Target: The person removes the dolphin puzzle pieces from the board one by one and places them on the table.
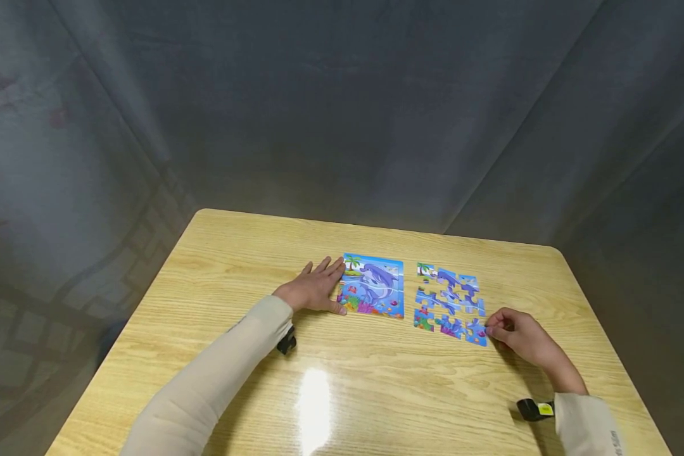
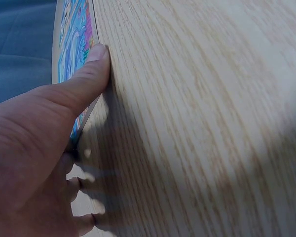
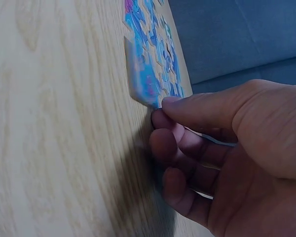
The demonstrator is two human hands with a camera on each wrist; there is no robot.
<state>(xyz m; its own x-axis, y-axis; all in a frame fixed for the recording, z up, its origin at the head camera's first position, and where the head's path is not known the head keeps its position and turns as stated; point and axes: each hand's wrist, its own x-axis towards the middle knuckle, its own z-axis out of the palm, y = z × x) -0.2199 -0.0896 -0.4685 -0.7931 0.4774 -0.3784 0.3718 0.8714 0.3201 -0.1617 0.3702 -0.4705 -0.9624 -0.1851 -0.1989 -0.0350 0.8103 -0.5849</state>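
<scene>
My left hand (image 1: 313,288) lies with fingers spread at the left edge of a square dolphin puzzle board (image 1: 376,285). Its thumb touches the board's near left corner, as the left wrist view also shows. Right of the board, several loose jigsaw pieces (image 1: 447,277) with the same sea picture are laid out in rows with small gaps. My right hand (image 1: 521,332) pinches the near right corner jigsaw piece (image 3: 145,79) between thumb and forefinger. That piece looks blurred in the right wrist view. The other right fingers are curled.
Everything lies on a light wood-grain table (image 1: 251,253) with rounded far corners. A dark grey curtain (image 1: 342,126) hangs behind it and along the sides. Black wrist cameras sit on both wrists, and light glares off the near tabletop.
</scene>
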